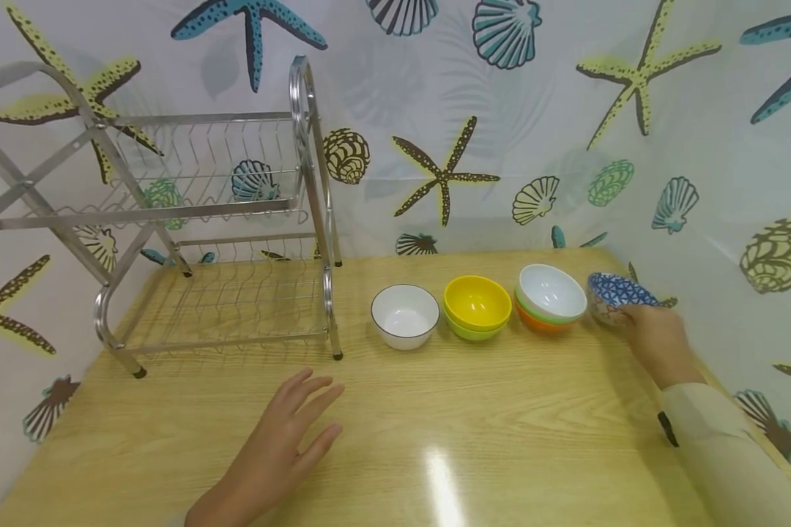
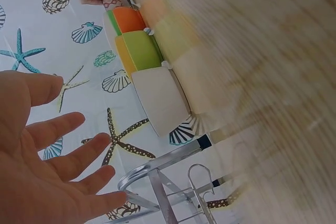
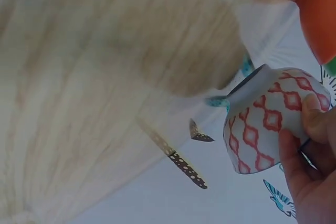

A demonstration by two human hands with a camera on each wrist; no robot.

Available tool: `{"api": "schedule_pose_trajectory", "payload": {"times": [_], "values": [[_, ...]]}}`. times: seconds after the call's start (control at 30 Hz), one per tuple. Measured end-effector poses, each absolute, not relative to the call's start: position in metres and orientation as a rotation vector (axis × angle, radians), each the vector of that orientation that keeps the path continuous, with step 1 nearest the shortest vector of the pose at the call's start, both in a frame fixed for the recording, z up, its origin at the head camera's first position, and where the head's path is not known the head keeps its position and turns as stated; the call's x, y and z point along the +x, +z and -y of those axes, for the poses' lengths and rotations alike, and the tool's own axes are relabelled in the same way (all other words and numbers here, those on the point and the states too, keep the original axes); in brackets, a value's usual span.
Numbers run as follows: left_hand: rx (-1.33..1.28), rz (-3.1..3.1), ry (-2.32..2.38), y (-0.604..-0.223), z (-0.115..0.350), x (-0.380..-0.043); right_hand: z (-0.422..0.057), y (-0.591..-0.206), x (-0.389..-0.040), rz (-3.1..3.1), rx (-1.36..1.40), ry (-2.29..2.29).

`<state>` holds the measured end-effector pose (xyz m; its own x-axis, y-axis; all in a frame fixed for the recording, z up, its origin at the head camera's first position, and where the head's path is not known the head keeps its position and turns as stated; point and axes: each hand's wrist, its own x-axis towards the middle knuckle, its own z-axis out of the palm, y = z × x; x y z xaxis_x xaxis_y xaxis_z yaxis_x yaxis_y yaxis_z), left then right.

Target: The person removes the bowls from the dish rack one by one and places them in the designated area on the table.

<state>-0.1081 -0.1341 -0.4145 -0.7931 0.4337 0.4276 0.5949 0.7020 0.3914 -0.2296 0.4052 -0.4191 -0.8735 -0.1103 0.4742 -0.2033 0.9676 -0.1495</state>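
Note:
My right hand point(image 1: 655, 344) pinches the rim of a patterned bowl point(image 3: 262, 121) at the far right of the table. Blue pattern covers its inside, red diamonds its white outside. In the right wrist view the bowl's foot looks lifted off the wood, with a shadow beside it. Left of it stands a stack with a white bowl point(image 1: 552, 293) on top and an orange bowl point(image 1: 543, 322) at the bottom. Over the front left of the table, my left hand point(image 1: 280, 435) is held with spread fingers, touching nothing.
A two-tier metal dish rack point(image 1: 231, 212) stands at the left. Next to it are a white bowl with a dark rim point(image 1: 405, 322) and a yellow bowl point(image 1: 477, 304) stacked on a green bowl point(image 1: 472, 333). A shell-and-starfish cloth point(image 1: 382, 80) hangs behind the wooden table point(image 1: 494, 417).

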Motion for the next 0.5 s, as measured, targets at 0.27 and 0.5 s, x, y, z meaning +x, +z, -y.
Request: {"api": "schedule_pose_trajectory", "payload": {"times": [0.27, 0.5], "values": [[-0.879, 2.576, -0.716, -0.416, 0.130, -0.109, -0.407, -0.423, -0.242, 2.691, 0.244, 0.276], [-0.881, 2.599, -0.722, -0.415, 0.125, -0.109, -0.407, -0.425, -0.249, 2.765, 0.230, 0.268]]}}
